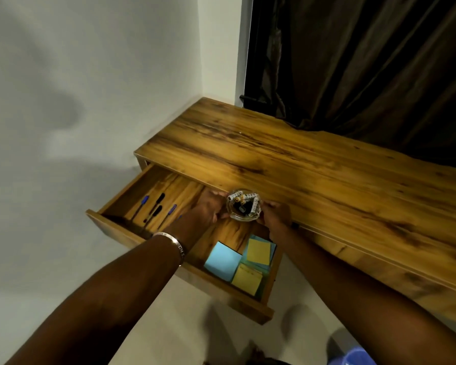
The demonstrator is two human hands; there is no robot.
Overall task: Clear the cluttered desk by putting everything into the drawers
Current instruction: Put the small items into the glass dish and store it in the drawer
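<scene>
A small clear glass bowl (243,206) filled with several batteries is held over the open drawer (132,234), just in front of the wooden desk's (287,159) front edge. My left hand (204,209) grips its left side and my right hand (275,216) grips its right side. Inside the drawer lie several pens (153,208) at the left and blue and yellow sticky-note pads (240,262) at the right. A silver bracelet sits on my left wrist.
A white wall stands to the left of the desk. A dark curtain (366,61) hangs behind the desk at the right. A blue object (353,356) shows on the pale floor at the bottom right.
</scene>
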